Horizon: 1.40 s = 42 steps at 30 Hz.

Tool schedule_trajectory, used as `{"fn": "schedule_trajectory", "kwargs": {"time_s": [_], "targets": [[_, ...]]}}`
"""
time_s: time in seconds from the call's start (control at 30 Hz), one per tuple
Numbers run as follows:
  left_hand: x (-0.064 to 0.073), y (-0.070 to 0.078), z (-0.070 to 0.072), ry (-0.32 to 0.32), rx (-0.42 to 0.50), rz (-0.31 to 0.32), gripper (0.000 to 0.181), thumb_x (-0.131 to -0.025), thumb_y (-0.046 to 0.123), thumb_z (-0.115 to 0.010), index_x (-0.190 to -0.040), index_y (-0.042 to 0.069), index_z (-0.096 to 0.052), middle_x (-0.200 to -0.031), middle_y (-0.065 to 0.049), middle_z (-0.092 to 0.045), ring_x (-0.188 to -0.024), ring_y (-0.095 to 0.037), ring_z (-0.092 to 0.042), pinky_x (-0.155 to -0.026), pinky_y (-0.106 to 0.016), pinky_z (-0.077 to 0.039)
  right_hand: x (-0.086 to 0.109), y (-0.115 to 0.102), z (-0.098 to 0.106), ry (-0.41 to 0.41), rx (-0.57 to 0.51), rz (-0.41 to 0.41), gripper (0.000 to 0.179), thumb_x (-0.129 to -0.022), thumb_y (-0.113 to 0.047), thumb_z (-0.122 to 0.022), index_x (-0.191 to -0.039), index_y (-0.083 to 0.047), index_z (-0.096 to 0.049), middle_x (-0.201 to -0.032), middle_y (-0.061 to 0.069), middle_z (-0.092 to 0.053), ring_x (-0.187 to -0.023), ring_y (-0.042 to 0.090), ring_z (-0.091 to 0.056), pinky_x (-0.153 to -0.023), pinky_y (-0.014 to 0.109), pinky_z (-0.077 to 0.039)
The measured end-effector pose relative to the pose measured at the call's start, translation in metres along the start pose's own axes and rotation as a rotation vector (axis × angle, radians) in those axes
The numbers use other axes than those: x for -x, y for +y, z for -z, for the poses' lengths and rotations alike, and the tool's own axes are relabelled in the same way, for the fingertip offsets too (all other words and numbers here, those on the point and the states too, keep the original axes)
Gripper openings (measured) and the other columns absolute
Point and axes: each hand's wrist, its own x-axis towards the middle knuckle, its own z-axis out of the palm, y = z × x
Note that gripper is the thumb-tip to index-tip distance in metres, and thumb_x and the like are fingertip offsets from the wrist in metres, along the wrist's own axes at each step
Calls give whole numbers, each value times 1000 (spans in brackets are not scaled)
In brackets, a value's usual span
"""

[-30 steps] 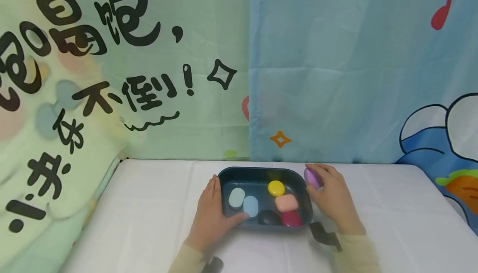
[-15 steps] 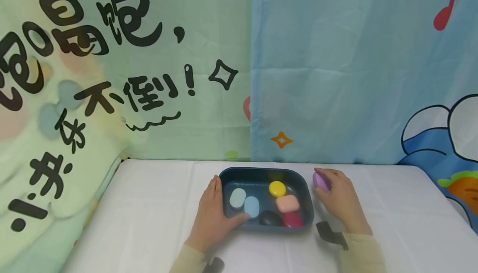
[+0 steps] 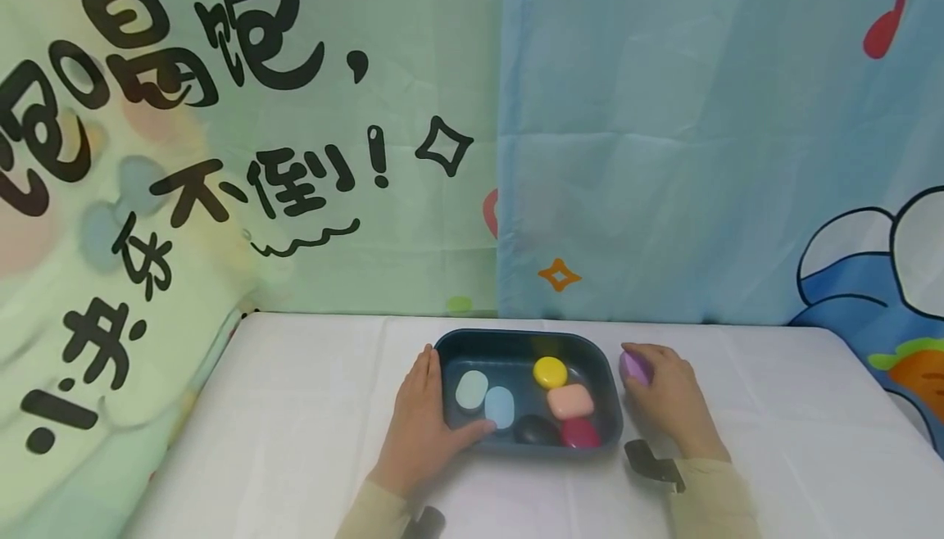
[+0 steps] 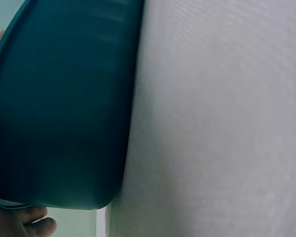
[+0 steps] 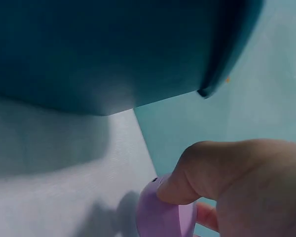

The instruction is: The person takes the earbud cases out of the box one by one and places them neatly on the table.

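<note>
Six pieces [image 3: 570, 401] lie in the tray [image 3: 509, 344], your left hand [image 3: 425, 424] straight-fingered against it; your right hand [image 3: 669, 391] pinches the purple piece [image 3: 636, 367] beside its right end (table [image 3: 295, 424] contact unclear), apparently a setting-down step, next calling for gentle release

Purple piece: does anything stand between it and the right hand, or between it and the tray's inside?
The right hand pinches the purple piece directly. Between it and the inside of the dark teal tray, only its right wall stands.
</note>
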Motion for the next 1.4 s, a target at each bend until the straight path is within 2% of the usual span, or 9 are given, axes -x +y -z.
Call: {"fn": "schedule_trajectory", "kwargs": {"time_s": [0.37, 0.63, 0.97, 1.17, 1.4], "targets": [[0, 0, 1, 7, 14, -14, 122, -77, 67, -75, -158, -4, -18, -166, -18, -17, -152, -34, -17, -120, -52, -20, 1, 6, -9, 6, -3, -22, 44, -89, -6, -62, -131, 6, -60, -131, 38, -51, -119, 58, -46, -102, 69, -35], [0, -1, -2, 15, 10, -11, 122, -77, 68, -74, -158, -4, -18, -166, -18, -17, -152, -34, -17, -120, -53, -22, 0, 4, -6, 4, 20, -37, 48, -94, -12, -60, -137, 8, -53, -135, 39, -48, -123, 59, -42, -105, 69, -31], [0, 0, 1, -4, 8, -8, 122, -78, 68, -73, -158, -4, -17, -166, -18, -16, -152, -33, -16, -120, -52, -20, 2, -14, 7, -7, 11, -66, 50, -95, -15, -60, -141, 5, -50, -141, 37, -42, -128, 58, -36, -105, 71, -30], [-1, 0, 1, -6, 10, -9, 122, -78, 68, -74, -158, -4, -17, -166, -19, -16, -152, -34, -16, -120, -52, -20, 5, -26, 16, 17, -16, -7, 50, -95, -13, -63, -140, 4, -51, -140, 36, -45, -126, 59, -37, -104, 71, -30], [-1, 0, 1, -4, 6, -14, 121, -78, 66, -74, -158, -6, -17, -165, -21, -17, -151, -36, -17, -120, -54, -21, 7, -45, 19, -1, -36, -13, 55, -95, -15, -64, -145, 2, -47, -143, 33, -42, -129, 57, -34, -104, 72, -30]]}}
